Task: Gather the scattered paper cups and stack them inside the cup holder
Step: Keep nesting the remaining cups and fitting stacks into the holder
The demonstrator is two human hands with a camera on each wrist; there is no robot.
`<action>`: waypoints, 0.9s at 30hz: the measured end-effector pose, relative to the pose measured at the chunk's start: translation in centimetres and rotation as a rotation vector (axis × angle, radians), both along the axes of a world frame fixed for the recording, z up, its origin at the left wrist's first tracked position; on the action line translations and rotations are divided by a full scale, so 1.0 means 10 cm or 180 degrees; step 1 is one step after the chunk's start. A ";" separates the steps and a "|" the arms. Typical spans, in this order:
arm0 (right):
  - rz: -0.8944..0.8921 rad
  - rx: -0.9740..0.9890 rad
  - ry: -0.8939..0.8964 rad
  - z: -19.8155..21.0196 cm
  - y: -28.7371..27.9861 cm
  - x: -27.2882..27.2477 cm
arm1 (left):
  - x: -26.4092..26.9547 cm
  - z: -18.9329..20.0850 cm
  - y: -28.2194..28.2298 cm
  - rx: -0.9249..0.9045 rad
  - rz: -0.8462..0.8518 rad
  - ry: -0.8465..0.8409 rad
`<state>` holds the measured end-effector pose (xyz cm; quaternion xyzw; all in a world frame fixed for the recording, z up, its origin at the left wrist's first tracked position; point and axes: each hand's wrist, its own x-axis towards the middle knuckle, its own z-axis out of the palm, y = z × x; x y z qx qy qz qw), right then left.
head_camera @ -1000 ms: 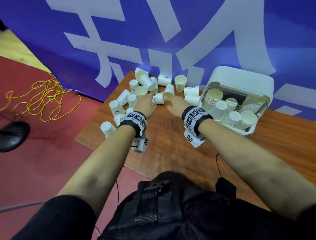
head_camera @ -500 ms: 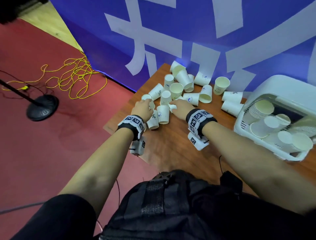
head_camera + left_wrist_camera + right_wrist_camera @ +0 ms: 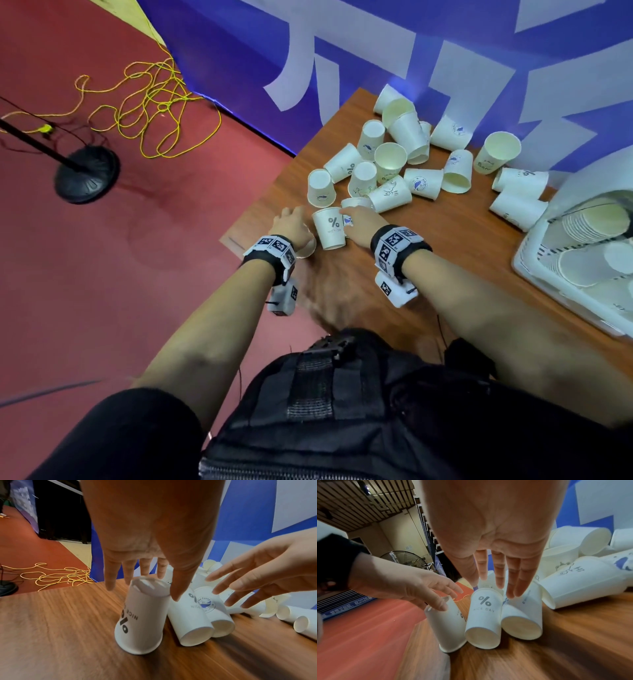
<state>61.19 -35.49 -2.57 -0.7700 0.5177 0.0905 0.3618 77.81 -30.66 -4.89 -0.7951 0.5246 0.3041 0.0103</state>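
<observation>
1. Now, at the left of the cluster in the head view, your left hand hangs with straight, spread fingers over an upside-down cup at the table's near-left corner; the thumb touches its upturned base, nothing is gripped.
2. Just right of it, the "%" cup lies on its side, long axis running toward you, mouth nearest you.
3. Right again, your right hand holds its fingers straight and close together, tips on a third cup lying parallel beside the "%" cup; no grasp there either.
4. Both hands are about equally near the "%" cup, one on each side.
5. Further right and toward the top of the frame, the loose cups lie scattered.
6. At the far right edge, the cup holder already carries stacks, but it is cut off, so you cannot judge its free room.
7. Motion blur smears the table edge, and your left wrist hides much of the upside-down cup in the head view.
</observation>
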 end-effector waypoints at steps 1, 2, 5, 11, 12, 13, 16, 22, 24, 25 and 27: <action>-0.0017 0.0057 0.0053 -0.04 0.01 0.03 | 0.02 -0.05 0.01 0.0048 -0.0007 0.0042; -0.0028 0.0102 0.0078 -0.07 0.01 0.06 | 0.03 -0.08 0.01 0.0068 -0.0028 0.0108; -0.0061 0.0116 0.0134 -0.19 -0.01 0.16 | 0.08 -0.18 -0.03 0.0108 -0.0181 0.0253; -0.0137 0.0264 0.0185 -0.31 0.04 0.28 | 0.11 -0.30 -0.17 0.0135 -0.0641 0.0440; -0.0165 0.0282 0.0173 -0.33 0.05 0.29 | 0.11 -0.30 -0.19 0.0141 -0.0685 0.0418; -0.0186 0.0301 0.0158 -0.37 0.05 0.29 | 0.10 -0.31 -0.21 0.0116 -0.0696 0.0401; -0.0228 0.0337 0.0074 -0.47 0.08 0.30 | 0.12 -0.32 -0.26 0.0027 -0.0679 0.0431; -0.0187 0.0406 0.0032 -0.47 0.08 0.30 | 0.13 -0.25 -0.29 -0.0244 -0.0626 0.0684; -0.0259 0.0409 -0.0088 -0.47 0.08 0.29 | 0.12 -0.22 -0.30 -0.0373 -0.0562 0.0792; -0.0313 0.0386 -0.0183 -0.47 0.09 0.28 | 0.11 -0.20 -0.31 -0.0419 -0.0547 0.0835; -0.0454 0.0329 -0.0459 -0.43 0.09 0.25 | 0.08 -0.15 -0.33 -0.0523 -0.0555 0.0915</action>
